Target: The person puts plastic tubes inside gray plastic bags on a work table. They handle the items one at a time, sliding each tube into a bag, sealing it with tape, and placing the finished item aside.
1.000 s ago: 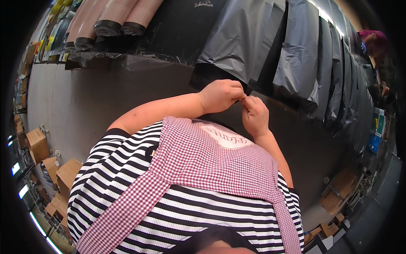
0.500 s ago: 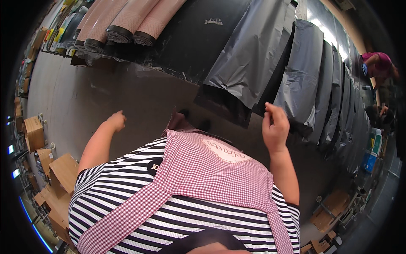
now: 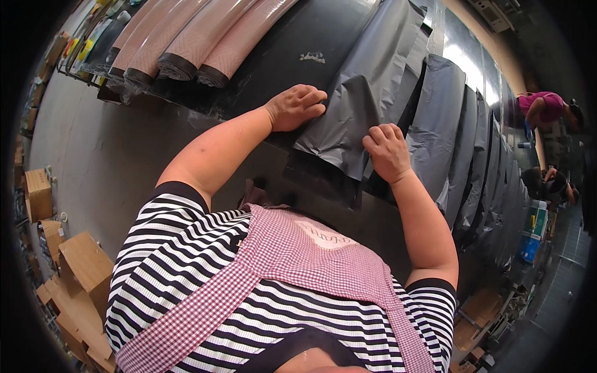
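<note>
A long grey plastic sheet (image 3: pixel 354 99) drapes over the black table, its near end hanging past the edge with a black sheet (image 3: pixel 323 177) showing beneath. My left hand (image 3: pixel 297 107) is at the sheet's left border, fingers curled and fingertips against it. On the opposite border, my right hand (image 3: pixel 387 149) has its fingers bent over the plastic, pinching it. Folds run through the sheet between both hands. The fingertips themselves are partly hidden.
Pink quilted rolls (image 3: pixel 193 50) in clear wrap lie on the black table (image 3: pixel 273 56) at left. More grey-covered pieces (image 3: pixel 438 105) hang in a row to the right. A person in a magenta top (image 3: pixel 547 107) works far right. Cardboard boxes (image 3: pixel 87 261) stand at lower left.
Both hands have come to the grey sheet: the left rose and swung right from over the floor, the right moved slightly left and up. The sheet's near part has new folds.
</note>
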Available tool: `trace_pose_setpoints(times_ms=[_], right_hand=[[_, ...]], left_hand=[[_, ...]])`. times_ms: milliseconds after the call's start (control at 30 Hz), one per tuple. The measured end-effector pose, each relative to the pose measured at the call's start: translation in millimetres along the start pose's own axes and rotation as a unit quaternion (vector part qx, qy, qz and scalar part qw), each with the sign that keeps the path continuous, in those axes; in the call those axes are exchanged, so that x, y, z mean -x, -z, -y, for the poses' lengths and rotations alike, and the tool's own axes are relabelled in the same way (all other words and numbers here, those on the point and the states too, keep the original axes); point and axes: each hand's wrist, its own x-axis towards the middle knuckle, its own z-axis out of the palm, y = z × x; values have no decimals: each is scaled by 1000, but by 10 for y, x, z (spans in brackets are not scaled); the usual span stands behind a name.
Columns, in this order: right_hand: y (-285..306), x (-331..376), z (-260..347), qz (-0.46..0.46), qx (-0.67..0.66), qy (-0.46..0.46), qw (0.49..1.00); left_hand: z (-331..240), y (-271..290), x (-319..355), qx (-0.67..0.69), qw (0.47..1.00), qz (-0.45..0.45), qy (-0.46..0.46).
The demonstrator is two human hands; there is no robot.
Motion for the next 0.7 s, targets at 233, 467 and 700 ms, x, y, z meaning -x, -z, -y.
trace_pose_setpoints(times_ms=[233,467,700], right_hand=[[-17,37,-125,-17,-18,-15,1000],[2,133,-283,40,-54,-17,998],[87,-36,-287,76,-91,15,993]], left_hand=[[77,-36,-179,7,998,27,-60],[368,168,-249,27,992,101,-67],[368,42,-387,62,992,23,-103]])
